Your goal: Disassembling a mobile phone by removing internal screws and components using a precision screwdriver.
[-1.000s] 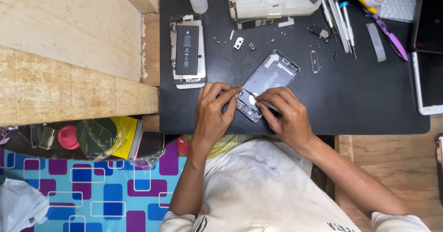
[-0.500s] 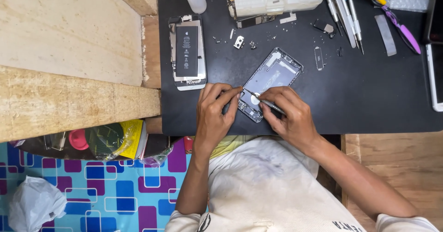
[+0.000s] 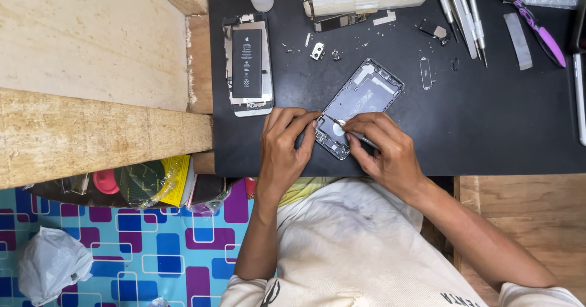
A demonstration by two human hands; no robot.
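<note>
Black work mat (image 3: 500,136) on a wooden bench, patterned blue and purple floor at 7 o'clock. Emptied phone housing (image 3: 360,107) mid-mat, tilted toward 1 o'clock, near end close to the mat's front edge. Left hand (image 3: 284,148) pinching that housing's near corner. Right hand (image 3: 384,151) closed on thin tweezers (image 3: 351,131), tips inside the shell. Second phone with battery (image 3: 247,63) at 10 o'clock, tools (image 3: 467,14) at 1 o'clock. Bare mat at 3 o'clock.

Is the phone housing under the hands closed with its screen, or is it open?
Open. The phone housing lies with its bare inside upward, no screen on it; the right hand works a thin tool inside it.
</note>
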